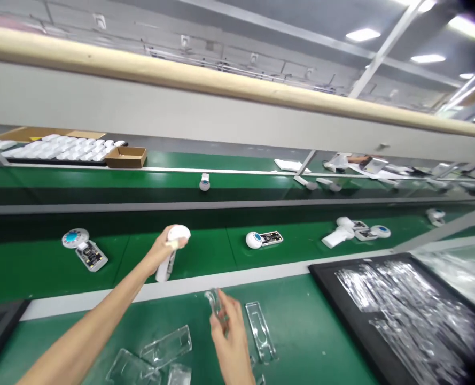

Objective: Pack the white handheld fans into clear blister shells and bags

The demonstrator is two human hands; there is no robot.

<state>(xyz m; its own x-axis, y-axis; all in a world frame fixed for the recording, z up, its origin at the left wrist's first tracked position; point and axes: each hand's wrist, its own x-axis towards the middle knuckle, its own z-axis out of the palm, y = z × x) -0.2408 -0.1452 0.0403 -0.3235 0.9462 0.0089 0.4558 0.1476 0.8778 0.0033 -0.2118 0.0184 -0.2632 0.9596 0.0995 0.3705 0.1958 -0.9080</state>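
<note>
My left hand (167, 248) grips a white handheld device (169, 262) with a round head and a long handle, just above the green conveyor belt (181, 256). My right hand (230, 342) pinches a small clear plastic blister insert (213, 302) by its edge, over the green mat (80, 342). Several similar clear inserts (165, 346) lie on the mat around that hand. On the belt to the left sit a white round device head with a blue centre (75, 238) and a circuit board (90, 255). More white units with boards (264, 239) rest to the right.
A black tray (321, 278) piled with clear inserts fills the lower right. A second belt lane runs behind, carrying a small white unit (204, 182). Beyond it stand a cardboard box (125, 157) and a black tray of white parts (56, 152), below a tan rail (181, 80).
</note>
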